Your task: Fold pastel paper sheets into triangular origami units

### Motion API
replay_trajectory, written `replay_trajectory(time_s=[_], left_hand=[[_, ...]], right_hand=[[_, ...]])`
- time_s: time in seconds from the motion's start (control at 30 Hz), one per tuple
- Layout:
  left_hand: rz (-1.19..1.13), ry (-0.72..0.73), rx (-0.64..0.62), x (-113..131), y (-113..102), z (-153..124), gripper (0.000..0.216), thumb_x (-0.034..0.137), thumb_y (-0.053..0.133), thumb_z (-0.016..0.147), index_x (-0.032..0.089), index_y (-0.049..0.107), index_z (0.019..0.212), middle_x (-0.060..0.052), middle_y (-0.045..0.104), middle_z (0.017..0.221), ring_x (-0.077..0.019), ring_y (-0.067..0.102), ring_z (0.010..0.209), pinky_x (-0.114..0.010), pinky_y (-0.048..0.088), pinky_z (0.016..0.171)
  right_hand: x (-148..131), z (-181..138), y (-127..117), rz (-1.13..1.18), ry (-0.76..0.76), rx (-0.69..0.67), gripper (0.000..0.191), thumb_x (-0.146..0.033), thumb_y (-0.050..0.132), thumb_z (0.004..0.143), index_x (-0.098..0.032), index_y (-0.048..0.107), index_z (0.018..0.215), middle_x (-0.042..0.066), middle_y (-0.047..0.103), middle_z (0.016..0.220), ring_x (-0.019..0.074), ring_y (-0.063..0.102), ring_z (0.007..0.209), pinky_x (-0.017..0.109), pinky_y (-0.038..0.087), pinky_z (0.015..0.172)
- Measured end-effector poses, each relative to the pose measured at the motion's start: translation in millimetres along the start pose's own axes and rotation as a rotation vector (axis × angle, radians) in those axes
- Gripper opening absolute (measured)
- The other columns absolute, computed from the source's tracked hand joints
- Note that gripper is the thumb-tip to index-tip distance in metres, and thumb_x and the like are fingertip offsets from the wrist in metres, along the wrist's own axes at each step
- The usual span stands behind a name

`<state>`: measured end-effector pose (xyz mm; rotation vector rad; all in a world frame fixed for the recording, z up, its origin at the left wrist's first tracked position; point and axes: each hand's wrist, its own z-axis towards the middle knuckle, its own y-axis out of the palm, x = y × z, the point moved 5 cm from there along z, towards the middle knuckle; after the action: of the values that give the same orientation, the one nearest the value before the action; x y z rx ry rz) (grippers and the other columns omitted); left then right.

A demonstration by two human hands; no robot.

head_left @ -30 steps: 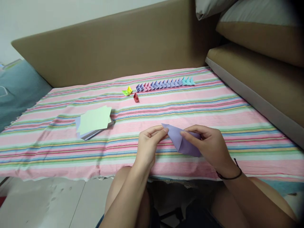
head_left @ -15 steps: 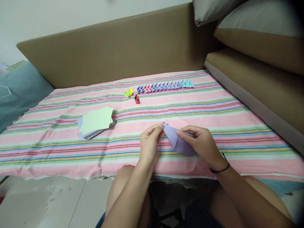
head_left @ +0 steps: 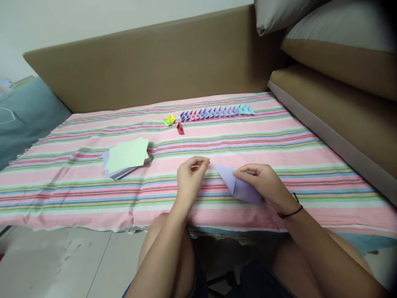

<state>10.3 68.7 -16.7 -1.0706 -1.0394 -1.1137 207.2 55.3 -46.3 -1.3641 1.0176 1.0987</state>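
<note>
A folded sheet of purple paper (head_left: 240,186) is pinched between the thumb and fingers of my right hand (head_left: 263,180), above the striped cloth. Its narrow point aims up and left. Just left of that point is my left hand (head_left: 191,174), apart from the paper; its thumb and fingertips press together with nothing visible in them. A dark cord circles my right wrist.
Left of my hands lies a stack of paper sheets (head_left: 128,155), pale green on top. Farther back stand a row of folded paper pieces (head_left: 217,112), a yellow-green piece (head_left: 169,119) and a red one (head_left: 180,128). Brown cushions (head_left: 328,111) are piled at right.
My left hand has let go of the paper's point and moved slightly left. The right hand has shifted a little to the right with the purple paper.
</note>
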Motion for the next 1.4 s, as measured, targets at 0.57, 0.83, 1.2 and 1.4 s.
replay_trajectory(time_s=[0.57,0.83,1.2,1.4], left_hand=[[0.633,0.186,-0.239,-38.8,35.9,12.4,0.017,0.011,0.052,0.074,0.019,0.067,0.072,-0.004,0.066,0.073,-0.0177,0.056,0.07,-0.03,0.043,0.067],[0.645,0.203,-0.233,-39.0,39.1,10.1,0.018,0.012,0.054,0.077,0.017,0.069,0.069,-0.006,0.066,0.072,-0.0183,0.057,0.07,-0.031,0.043,0.068],[0.644,0.178,-0.228,-41.3,36.5,7.5,0.011,0.022,0.075,0.066,0.016,0.071,0.075,-0.006,0.068,0.078,-0.0192,0.06,0.073,-0.032,0.046,0.069],[0.693,0.22,-0.24,-38.3,37.7,4.4,0.016,0.024,0.076,0.066,0.017,0.069,0.078,-0.005,0.067,0.08,-0.0193,0.06,0.077,-0.032,0.047,0.072]], right_hand=[[26.0,22.7,-7.4,-0.522,-0.051,0.122,0.006,-0.029,0.069,0.063,-0.024,0.072,0.06,0.004,0.065,0.085,0.0235,0.057,0.09,0.038,0.043,0.082],[28.2,22.9,-7.5,-0.522,-0.011,0.123,0.007,-0.03,0.069,0.063,-0.024,0.072,0.062,0.005,0.064,0.088,0.024,0.057,0.092,0.038,0.042,0.083],[27.1,23.3,-7.1,-0.55,-0.004,0.106,0.006,-0.027,0.069,0.065,-0.024,0.073,0.062,0.004,0.065,0.086,0.0239,0.056,0.095,0.037,0.041,0.084],[27.6,22.9,-6.8,-0.595,-0.033,0.115,0.007,-0.029,0.068,0.065,-0.024,0.072,0.062,0.002,0.065,0.084,0.0218,0.056,0.092,0.033,0.042,0.081]])
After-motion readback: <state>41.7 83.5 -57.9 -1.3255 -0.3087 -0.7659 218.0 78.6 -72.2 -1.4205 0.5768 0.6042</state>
